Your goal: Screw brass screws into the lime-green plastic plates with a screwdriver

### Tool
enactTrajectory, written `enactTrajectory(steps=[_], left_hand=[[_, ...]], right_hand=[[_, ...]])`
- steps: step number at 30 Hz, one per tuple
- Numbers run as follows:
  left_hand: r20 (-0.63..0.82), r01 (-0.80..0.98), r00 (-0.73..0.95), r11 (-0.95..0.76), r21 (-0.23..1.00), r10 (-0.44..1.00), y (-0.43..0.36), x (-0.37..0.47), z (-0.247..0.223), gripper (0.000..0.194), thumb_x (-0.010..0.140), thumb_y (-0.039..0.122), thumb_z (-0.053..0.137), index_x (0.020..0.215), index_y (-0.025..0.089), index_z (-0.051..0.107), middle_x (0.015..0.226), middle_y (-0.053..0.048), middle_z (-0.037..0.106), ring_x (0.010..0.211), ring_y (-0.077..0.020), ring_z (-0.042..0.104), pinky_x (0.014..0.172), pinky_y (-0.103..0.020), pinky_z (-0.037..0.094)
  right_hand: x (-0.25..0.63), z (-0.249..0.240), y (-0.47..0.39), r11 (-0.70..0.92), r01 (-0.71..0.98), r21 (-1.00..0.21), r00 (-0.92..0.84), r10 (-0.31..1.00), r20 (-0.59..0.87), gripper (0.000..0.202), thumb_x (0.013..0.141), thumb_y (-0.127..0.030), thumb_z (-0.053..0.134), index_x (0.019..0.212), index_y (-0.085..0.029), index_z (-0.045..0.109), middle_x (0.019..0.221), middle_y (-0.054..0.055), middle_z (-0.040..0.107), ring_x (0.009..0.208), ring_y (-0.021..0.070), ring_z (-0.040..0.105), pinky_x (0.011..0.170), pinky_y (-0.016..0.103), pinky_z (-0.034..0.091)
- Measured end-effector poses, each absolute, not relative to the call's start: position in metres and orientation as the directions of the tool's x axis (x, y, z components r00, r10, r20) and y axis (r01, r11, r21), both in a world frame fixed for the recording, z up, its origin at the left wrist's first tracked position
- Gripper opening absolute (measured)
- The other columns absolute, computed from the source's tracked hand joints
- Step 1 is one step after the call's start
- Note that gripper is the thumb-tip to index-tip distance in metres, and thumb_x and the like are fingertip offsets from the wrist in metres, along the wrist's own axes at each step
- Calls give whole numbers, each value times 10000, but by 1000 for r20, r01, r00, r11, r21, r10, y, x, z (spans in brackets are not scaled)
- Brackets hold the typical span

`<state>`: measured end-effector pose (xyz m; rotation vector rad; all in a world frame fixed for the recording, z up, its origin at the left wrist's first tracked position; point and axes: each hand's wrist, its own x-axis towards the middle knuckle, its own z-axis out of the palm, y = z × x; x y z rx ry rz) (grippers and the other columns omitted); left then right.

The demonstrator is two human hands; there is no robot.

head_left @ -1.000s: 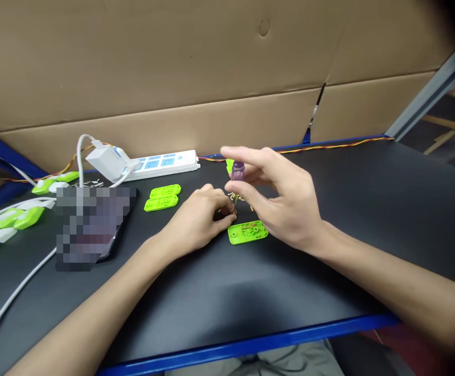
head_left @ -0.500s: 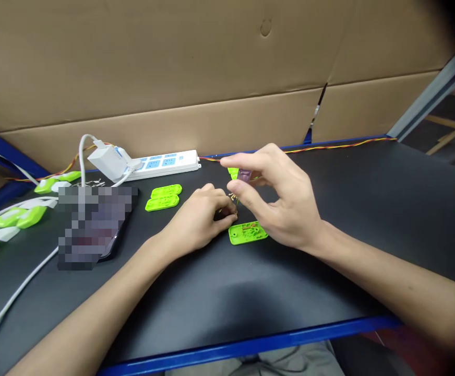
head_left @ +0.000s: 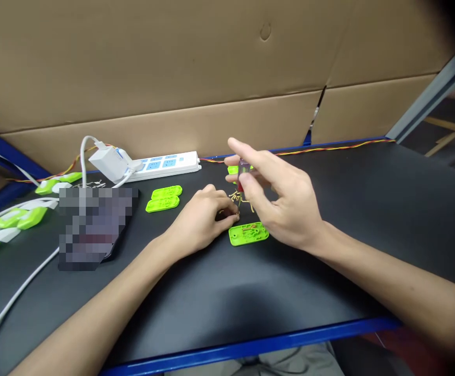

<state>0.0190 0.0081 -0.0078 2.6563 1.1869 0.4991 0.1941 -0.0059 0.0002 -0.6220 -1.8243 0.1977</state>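
My right hand (head_left: 284, 196) grips a small screwdriver (head_left: 243, 168) by its translucent purplish handle, thumb and fingers about it, forefinger stretched out. The thin shaft points down to the fingertips of my left hand (head_left: 202, 216). That hand rests on the black tabletop, thumb and forefinger pinched on a tiny brass-coloured piece (head_left: 237, 213), mostly hidden. Just in front lies a bright green plastic shell half (head_left: 248, 234), its inside facing up with a copper-coloured strip in it. Several loose brass strips (head_left: 235, 197) lie behind the fingertips. Another green piece (head_left: 232, 170) is partly covered by my right hand.
Two green shell halves (head_left: 164, 198) lie to the left, before a white power strip (head_left: 172, 164) with a plugged-in white charger (head_left: 108, 163). A dark, pixelated device (head_left: 98, 227), white cables and green-and-white parts (head_left: 20, 215) occupy the left side. Cardboard (head_left: 192, 68) closes off the back.
My right hand's fingers have shifted around the screwdriver handle, the forefinger now lifted. The screwdriver shows more plainly and stands more upright. My left hand stays nearly in place.
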Motion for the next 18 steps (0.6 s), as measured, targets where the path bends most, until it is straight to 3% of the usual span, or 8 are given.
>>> enactTrajectory(steps=[2, 6, 11, 18], left_hand=[[220, 684, 621, -658, 316, 752, 9, 19, -8, 110, 874, 251, 612, 862, 198, 707, 886, -31, 705, 858, -215, 544, 772, -345, 439], [217, 683, 618, -653, 328, 756, 9, 18, -8, 99, 870, 258, 624, 844, 201, 701, 851, -23, 700, 852, -211, 542, 778, -341, 430], [229, 696, 623, -664, 275, 748, 8, 19, -9, 127, 881, 288, 617, 839, 204, 702, 864, -27, 696, 814, -207, 493, 748, -340, 399], [228, 699, 639, -678, 227, 734, 11, 8, 4, 126, 868, 303, 626, 900, 200, 692, 895, -23, 695, 844, -211, 510, 770, -334, 413]], right_hand=[[194, -1, -5, 847, 319, -425, -219, 502, 837, 408, 949, -185, 482, 1344, -279, 526, 1073, 40, 677, 939, 170, 665, 869, 360, 592], [196, -2, -3, 825, 379, -419, -142, 499, 855, 298, 896, -271, 615, 1191, -245, 647, 868, 25, 621, 771, 148, 629, 751, 330, 604], [196, -3, -3, 832, 328, -448, -186, 522, 833, 426, 935, -178, 495, 1356, -239, 521, 1107, 46, 686, 949, 165, 678, 910, 361, 591], [200, -7, 1, 813, 307, -495, -160, 557, 815, 419, 913, -195, 534, 1320, -291, 545, 1184, 32, 681, 984, 211, 697, 908, 436, 611]])
